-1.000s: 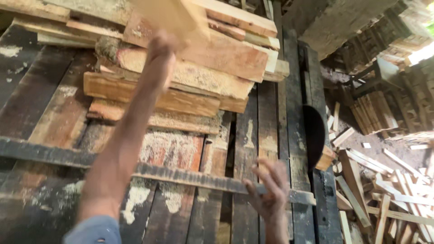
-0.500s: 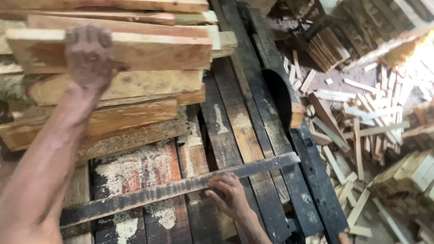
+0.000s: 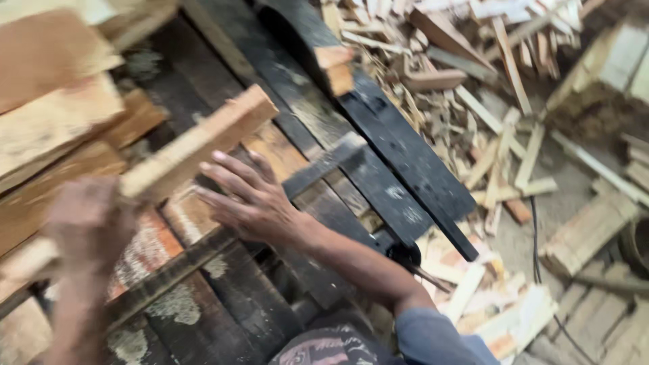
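On the dark, sawdust-strewn plank saw table beside a stack of rough boards, the left hand, half a second earlier up on the stack, had clamped around a pale wooden plank and drawn it down toward the right hand, which lay flat with fingers spread.

The person's left hand sits low at the left of the head view, blurred, its fingers curled into a closed grasp with the knuckles turned up towards the camera. Its bare forearm drops straight down from the wrist to the bottom edge. The right hand lies near the middle, palm down and flat, fingers spread and stretched out towards the upper left, the thumb set apart on the lower side. The right wrist is straight; the bare forearm runs down and to the right to a bent elbow, where a short blue sleeve begins. The two hands are near one another but apart.
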